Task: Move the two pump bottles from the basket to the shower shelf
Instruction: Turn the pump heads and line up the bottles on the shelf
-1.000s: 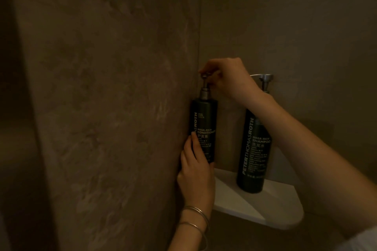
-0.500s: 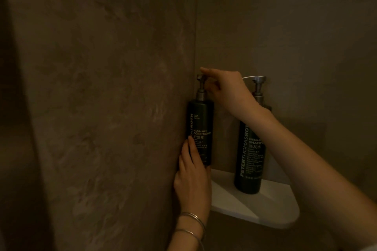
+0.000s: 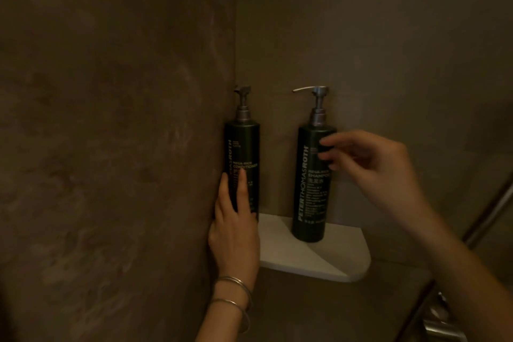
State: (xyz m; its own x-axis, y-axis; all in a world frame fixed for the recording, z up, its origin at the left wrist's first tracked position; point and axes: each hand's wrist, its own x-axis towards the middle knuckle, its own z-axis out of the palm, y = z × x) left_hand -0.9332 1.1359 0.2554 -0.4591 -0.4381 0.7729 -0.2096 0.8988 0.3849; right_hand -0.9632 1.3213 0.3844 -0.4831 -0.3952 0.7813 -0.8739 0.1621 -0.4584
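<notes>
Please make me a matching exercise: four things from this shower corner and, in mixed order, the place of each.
Things
1. dark conditioner pump bottle
2. dark shampoo pump bottle
3. white corner shower shelf
4. silver metal bangles

Places
A. on the wrist of the left hand
B. beneath both bottles
C. against the wall, the left hand touching it
D. standing further right, near the right hand

Pairs: 1-C, 2-D, 3-B, 4-A
</notes>
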